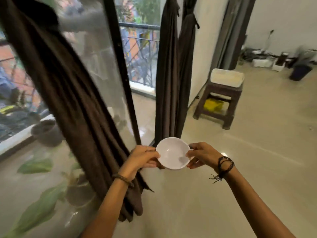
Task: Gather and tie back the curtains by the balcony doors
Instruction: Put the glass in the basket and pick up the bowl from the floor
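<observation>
A dark brown curtain [72,100] hangs gathered in a thick bunch on the left, in front of the glass balcony door [101,69]. Two more brown curtains [173,79] hang gathered at the right side of the door opening. Both hands hold a small white bowl [173,153] in front of me, above the floor. My left hand [144,157] grips the bowl's left rim, close beside the left curtain's lower part. My right hand [202,156] grips its right rim.
A brown plastic stool [221,98] with a white container on top stands to the right of the door. A dark bin [300,72] and clutter line the far wall. Potted plants [46,131] sit behind the glass. A grey curtain [233,31] hangs farther back.
</observation>
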